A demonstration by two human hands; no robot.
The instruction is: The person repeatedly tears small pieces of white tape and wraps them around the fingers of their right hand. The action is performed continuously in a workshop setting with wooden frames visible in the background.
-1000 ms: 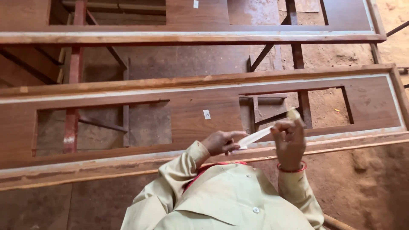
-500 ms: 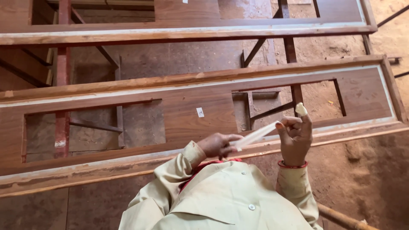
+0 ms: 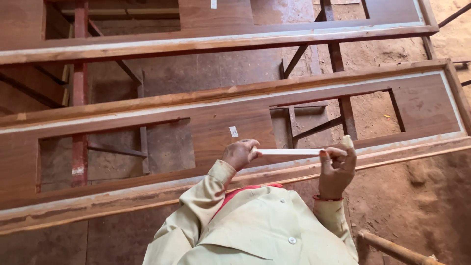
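Note:
I hold a thin white strip [image 3: 288,151] level between both hands, in front of my chest. My left hand [image 3: 239,153] pinches its left end. My right hand [image 3: 336,169] grips its right end, with a pale bit of something on the raised fingertip. Just beyond my hands lies a long brown wooden door frame [image 3: 230,128] with rectangular cut-outs and a small white sticker [image 3: 234,131]. My beige sleeves and shirt fill the lower part of the head view.
A second wooden frame [image 3: 206,37] lies farther away, parallel to the first. Both rest on red metal stands [image 3: 80,93] over a dusty dirt floor. A wooden stick [image 3: 392,249] lies on the ground at lower right.
The strip was tilted up to the right; it is now horizontal. My right hand has come down and my left hand has risen slightly. The camera view shifted a little.

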